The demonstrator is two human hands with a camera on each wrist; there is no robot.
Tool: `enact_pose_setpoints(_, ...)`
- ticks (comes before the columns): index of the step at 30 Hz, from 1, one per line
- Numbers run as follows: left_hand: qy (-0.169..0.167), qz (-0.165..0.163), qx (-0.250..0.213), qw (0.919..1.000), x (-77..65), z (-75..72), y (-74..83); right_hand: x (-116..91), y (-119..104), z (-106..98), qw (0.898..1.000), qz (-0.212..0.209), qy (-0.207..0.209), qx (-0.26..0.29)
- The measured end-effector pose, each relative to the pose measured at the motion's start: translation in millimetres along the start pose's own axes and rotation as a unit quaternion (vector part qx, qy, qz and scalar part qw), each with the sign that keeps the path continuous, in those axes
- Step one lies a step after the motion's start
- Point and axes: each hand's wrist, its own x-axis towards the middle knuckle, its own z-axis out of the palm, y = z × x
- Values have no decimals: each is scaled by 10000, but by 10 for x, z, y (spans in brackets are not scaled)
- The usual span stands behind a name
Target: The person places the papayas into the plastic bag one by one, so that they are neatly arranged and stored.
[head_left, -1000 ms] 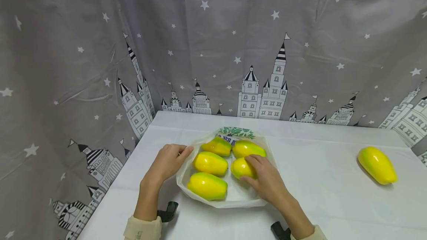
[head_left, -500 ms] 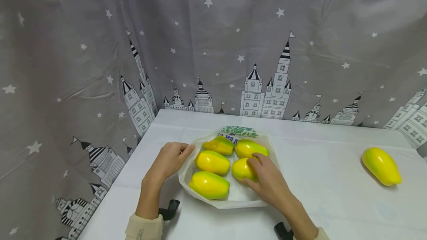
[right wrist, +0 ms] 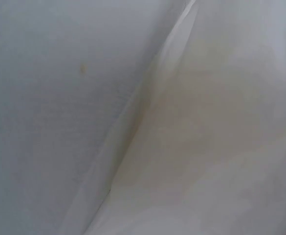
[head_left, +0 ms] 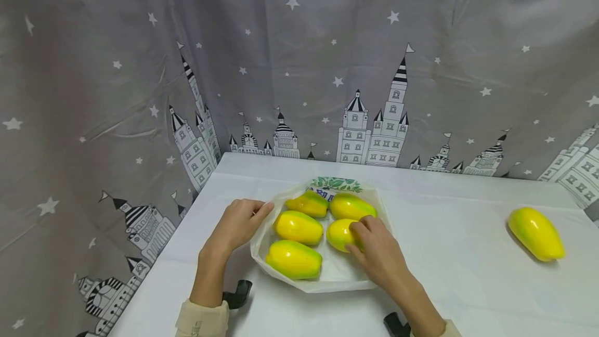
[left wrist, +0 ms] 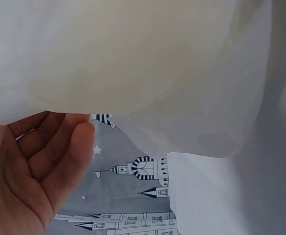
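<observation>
A white plastic bag (head_left: 343, 276) lies wide open on the table, with green leaves and blue lettering printed inside its far side. Several yellow-green papayas (head_left: 298, 228) lie in it. At the bag's left rim my left hand (head_left: 237, 224) pinches the edge between thumb and fingers; the left wrist view shows the fingertips (left wrist: 85, 129) right at that edge. Inside the bag, my right hand (head_left: 378, 248) curls its thumb and fingers round the right end of one papaya (head_left: 339, 235). The right wrist view shows only the bag's pale wall (right wrist: 196, 132), the hand itself hidden.
Another papaya (head_left: 535, 234) lies on the white table (head_left: 458, 264) to the far right, outside the bag. A grey curtain (head_left: 309, 56) printed with castles and stars hangs behind and left of the table. Black wrist mounts (head_left: 238, 294) sit by both wrists.
The head view has shifted slightly. My right hand has drawn back a little to the right, and its papaya has shifted slightly up and right. My left hand keeps its place at the rim.
</observation>
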Motion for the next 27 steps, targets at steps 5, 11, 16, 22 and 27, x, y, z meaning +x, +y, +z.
enact_pose_setpoints(5, 14, -14, 1, 10000, -7, -2, -1, 2, 1, 1, 10000, 13, -11, -16)
enact_pose_setpoints(11, 21, -33, 7, 10000, -14, -2, 2, 4, 0, -2, 10000, 16, -27, -14)
enact_pose_setpoints(16, 43, 10, 30, 10000, -8, -5, 5, 4, -1, -7, 9999, 47, -91, -101)
enact_pose_setpoints(22, 28, 29, 9, 10000, -4, -9, 0, 6, -5, -14, 9999, 62, -89, -130)
enact_pose_setpoints(27, 18, 20, -35, 10000, -1, -8, -3, 18, -14, -42, 9999, 104, -47, -64)
